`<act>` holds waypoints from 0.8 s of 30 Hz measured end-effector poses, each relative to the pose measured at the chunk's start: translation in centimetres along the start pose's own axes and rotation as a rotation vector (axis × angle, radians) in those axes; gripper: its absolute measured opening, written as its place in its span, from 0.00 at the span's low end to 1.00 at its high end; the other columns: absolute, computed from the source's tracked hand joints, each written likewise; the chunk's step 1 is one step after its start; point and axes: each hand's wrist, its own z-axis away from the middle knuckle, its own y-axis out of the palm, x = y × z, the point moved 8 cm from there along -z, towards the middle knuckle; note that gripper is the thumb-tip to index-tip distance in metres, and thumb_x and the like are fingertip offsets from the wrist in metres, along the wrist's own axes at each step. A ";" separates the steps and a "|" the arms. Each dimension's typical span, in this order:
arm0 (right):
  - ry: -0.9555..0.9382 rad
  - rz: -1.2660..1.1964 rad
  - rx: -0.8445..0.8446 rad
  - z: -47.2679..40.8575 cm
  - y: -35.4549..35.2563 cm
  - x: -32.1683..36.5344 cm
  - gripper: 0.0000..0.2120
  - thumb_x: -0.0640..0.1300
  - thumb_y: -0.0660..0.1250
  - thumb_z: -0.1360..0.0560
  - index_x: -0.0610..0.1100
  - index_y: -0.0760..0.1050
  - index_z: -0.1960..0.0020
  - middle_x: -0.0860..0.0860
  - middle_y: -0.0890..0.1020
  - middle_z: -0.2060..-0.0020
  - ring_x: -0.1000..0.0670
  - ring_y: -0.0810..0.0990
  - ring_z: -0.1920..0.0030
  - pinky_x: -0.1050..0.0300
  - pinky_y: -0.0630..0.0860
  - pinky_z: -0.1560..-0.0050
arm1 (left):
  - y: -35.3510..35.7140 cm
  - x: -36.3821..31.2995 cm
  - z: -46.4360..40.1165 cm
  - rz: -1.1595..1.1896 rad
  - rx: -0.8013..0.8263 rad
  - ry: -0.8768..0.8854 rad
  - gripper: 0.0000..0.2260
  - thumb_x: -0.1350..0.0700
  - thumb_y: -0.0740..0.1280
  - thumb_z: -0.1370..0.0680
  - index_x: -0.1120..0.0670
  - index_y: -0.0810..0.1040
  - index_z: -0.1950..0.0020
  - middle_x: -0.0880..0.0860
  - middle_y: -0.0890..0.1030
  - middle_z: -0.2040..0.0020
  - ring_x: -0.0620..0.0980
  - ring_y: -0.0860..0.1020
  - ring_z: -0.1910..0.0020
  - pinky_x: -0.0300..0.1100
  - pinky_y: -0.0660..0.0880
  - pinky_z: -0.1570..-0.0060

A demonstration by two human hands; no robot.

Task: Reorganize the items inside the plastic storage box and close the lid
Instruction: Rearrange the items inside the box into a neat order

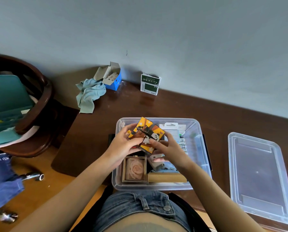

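Head view, the only one: reorganizing looks mid-way, judged from how things lie. The clear plastic storage box [200,158] sits open on the dark wooden table [181,106], near the front edge, just before the person's lap. Above its far-left part both hands hold a folding picture cube [146,134], orange with a panda print, partly unfolded and tilted; the left hand [123,144] curls its fingers round the cube's left side, the right hand [169,145] pinches its right and lower edge. Inside the box lie a framed rose [134,169] at the near-left corner, a tan roll [166,178] along the near wall, a small grey device [155,162] under the hands, and white packets with batteries [181,139] toward the far-right. The lid [260,176] lies flat on the table to the right, apart from the box, so closing is not yet done. Left to do, I judge: fold and place the cube, settle the items, fit the lid.
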 end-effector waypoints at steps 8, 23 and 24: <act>-0.171 -0.104 -0.140 -1.1 -2.0 1.6 0.06 0.44 0.63 0.21 0.49 0.79 0.50 0.52 0.82 0.62 0.53 0.80 0.61 0.58 0.77 0.58 | 1.0 0.3 0.4 -0.268 0.113 -0.054 0.06 0.56 0.67 0.22 0.51 0.80 0.46 0.52 0.84 0.49 0.47 0.82 0.49 0.38 0.79 0.51; -0.202 0.630 0.344 -3.3 3.7 -1.6 0.15 0.43 0.61 0.20 0.55 0.72 0.36 0.53 0.77 0.43 0.54 0.76 0.43 0.55 0.73 0.40 | -2.1 -0.1 2.3 -1.567 0.259 -0.172 0.08 0.46 0.60 0.20 0.50 0.72 0.54 0.52 0.81 0.59 0.48 0.80 0.66 0.45 0.78 0.64; -0.188 0.683 0.353 -3.4 4.0 -1.9 0.15 0.45 0.60 0.20 0.56 0.71 0.35 0.53 0.76 0.43 0.54 0.75 0.43 0.55 0.73 0.40 | -2.1 -0.6 2.0 -1.599 0.211 -0.116 0.09 0.47 0.60 0.20 0.49 0.72 0.57 0.51 0.80 0.58 0.47 0.77 0.65 0.42 0.75 0.65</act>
